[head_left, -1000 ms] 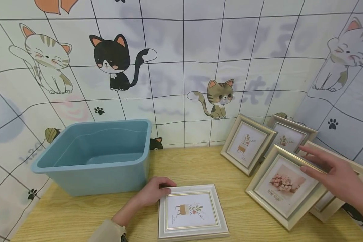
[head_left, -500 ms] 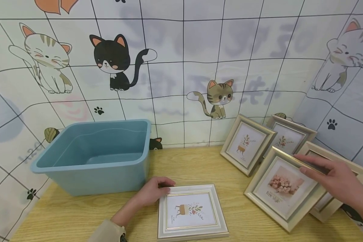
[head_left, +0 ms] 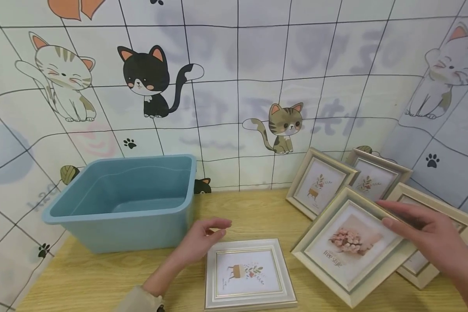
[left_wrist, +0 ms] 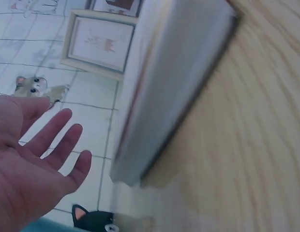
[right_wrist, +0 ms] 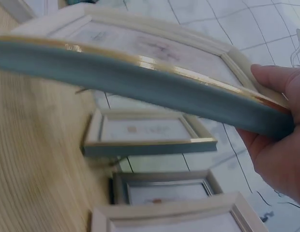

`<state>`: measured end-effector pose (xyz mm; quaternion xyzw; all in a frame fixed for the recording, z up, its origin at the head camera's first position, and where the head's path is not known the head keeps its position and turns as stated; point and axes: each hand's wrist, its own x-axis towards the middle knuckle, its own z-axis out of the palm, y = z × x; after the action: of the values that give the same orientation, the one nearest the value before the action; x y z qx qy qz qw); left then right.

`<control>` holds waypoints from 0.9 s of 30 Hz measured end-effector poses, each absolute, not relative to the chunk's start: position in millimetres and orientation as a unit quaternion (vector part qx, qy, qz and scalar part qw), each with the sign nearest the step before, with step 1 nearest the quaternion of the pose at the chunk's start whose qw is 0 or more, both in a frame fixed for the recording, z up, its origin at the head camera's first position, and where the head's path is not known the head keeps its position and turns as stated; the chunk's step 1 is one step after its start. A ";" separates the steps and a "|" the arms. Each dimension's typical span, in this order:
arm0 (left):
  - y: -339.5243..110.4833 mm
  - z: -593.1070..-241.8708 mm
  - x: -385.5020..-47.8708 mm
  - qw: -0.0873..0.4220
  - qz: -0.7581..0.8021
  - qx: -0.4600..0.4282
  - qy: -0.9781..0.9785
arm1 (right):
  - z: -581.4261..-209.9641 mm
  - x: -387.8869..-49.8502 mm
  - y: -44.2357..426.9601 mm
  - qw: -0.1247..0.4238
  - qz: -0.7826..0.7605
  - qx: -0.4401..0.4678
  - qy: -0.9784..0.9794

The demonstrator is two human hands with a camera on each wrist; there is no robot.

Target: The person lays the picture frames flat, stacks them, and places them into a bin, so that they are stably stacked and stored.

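Observation:
My right hand [head_left: 433, 232] grips the upper right edge of a cream photo frame [head_left: 349, 245] with a pink flower picture and "free style" lettering. The right wrist view shows the thumb and fingers on either side of that frame's edge. It is tilted in front of the other frames. My left hand [head_left: 200, 242] hovers at the upper left corner of a white photo frame [head_left: 253, 275] that lies flat, its plant picture turned sideways. In the left wrist view, the relaxed fingers [left_wrist: 65, 140] stand apart from this frame, with nothing in them.
A blue plastic tub [head_left: 128, 229] stands at the left on the wood-grain table [head_left: 242, 212]. Leaning upright at the back right are a cream frame [head_left: 320, 184], a darker one [head_left: 376, 173] and another cream one [head_left: 448, 208]. A cat-patterned wall covering [head_left: 218, 104] rises behind.
My right hand has drawn the flower frame left and forward, away from the frames behind it. My left hand has let go of the white frame and lifted slightly.

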<state>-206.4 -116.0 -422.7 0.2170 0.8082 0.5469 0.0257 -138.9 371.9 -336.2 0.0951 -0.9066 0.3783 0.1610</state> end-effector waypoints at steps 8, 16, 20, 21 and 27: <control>-87.9 -387.9 -190.3 0.019 0.586 0.283 0.759 | -342.2 -142.0 330.2 0.095 0.523 0.149 -0.834; -66.7 -373.0 -173.5 0.020 0.605 0.397 0.690 | -357.0 -148.0 288.2 0.035 0.669 0.218 -0.710; -59.6 -371.1 -169.5 0.036 0.612 0.412 0.674 | -364.9 -149.7 273.7 0.007 0.706 0.251 -0.662; -58.3 -370.3 -169.0 0.042 0.614 0.411 0.673 | -366.8 -150.0 270.6 0.002 0.714 0.259 -0.651; -55.4 -366.0 -165.5 0.085 0.613 0.395 0.678 | -374.4 -148.0 254.9 -0.023 0.737 0.276 -0.616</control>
<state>-165.5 -55.4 -366.0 0.3952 0.6783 0.6135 0.0854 -148.0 254.9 -374.4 0.2759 -0.6160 0.7375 -0.0234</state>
